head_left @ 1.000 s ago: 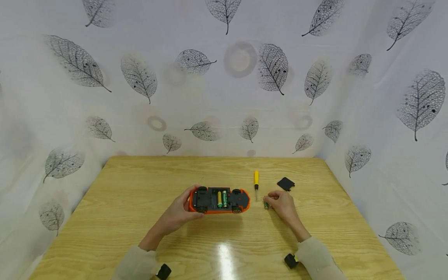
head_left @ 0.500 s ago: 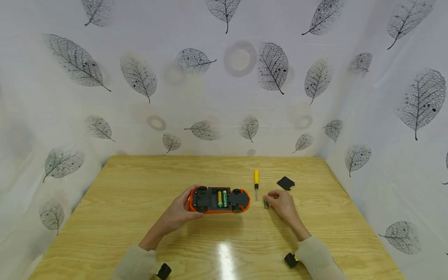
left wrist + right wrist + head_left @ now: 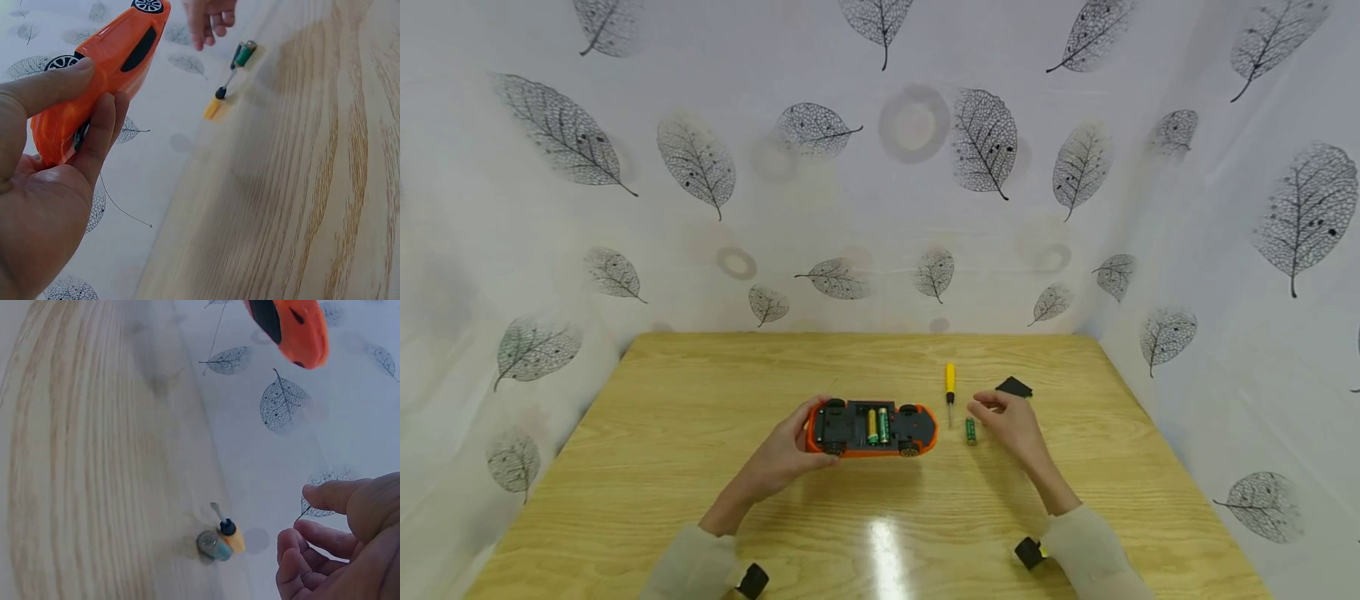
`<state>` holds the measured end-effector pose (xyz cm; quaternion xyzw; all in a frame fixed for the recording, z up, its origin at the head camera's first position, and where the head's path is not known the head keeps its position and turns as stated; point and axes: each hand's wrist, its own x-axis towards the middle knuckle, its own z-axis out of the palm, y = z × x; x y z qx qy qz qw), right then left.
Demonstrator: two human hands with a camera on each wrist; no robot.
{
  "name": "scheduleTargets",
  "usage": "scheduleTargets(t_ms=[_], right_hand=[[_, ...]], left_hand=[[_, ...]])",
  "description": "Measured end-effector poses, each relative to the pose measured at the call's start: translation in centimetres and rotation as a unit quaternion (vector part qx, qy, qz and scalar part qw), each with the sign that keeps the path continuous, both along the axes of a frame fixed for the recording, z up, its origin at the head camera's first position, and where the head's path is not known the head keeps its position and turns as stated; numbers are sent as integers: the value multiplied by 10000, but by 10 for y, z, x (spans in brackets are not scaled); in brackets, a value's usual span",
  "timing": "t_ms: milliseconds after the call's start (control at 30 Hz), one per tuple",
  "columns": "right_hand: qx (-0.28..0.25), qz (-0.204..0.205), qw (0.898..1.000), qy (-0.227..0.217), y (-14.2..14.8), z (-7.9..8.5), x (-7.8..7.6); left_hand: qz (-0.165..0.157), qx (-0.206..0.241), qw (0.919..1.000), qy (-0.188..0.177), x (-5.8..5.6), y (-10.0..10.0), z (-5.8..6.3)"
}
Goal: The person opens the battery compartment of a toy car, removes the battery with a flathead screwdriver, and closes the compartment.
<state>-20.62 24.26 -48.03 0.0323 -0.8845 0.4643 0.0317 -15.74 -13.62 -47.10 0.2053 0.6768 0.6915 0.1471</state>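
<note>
My left hand (image 3: 778, 454) grips the rear of an orange toy car (image 3: 835, 427), thumb on one side and fingers on the other. The car's black underside faces me in the head view. In its uncovered battery compartment lie two batteries, a yellow-and-green one (image 3: 872, 427) and a green one (image 3: 883, 425). A loose green battery (image 3: 971, 431) lies on the table to the right of the car. Just beyond it hovers my right hand (image 3: 1017, 427), holding nothing; the right wrist view shows its thumb and index finger (image 3: 328, 534) apart.
Between car and right hand lies a screwdriver (image 3: 951, 383) with a yellow handle. A black cover (image 3: 1015, 387) sits behind the right hand, partly hidden by it. The wooden table (image 3: 700, 367) ends at a leaf-print curtain (image 3: 850, 217). A thin wire (image 3: 125, 209) hangs below the car.
My right hand has let go of the loose green battery and lifted slightly up and to the right, now overlapping the black cover. The left hand and car stay almost still.
</note>
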Motion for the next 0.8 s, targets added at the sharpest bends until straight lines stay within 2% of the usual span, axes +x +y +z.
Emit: scheduleTargets(t_ms=[133,267,433,800], right_hand=[[-258,180,9993,187,-9,11,4],[-215,504,9968,589,-21,23,10],[-235,909,9897,1076,-37,35,18],[-295,1646,9706,1734,-66,45,31]], left_hand=[[-8,-16,10000,-14,0,1,-1],[-6,-20,10000,-32,0,2,-1],[-15,-45,10000,-24,-1,3,0],[-45,-67,9999,-96,-1,6,-1]])
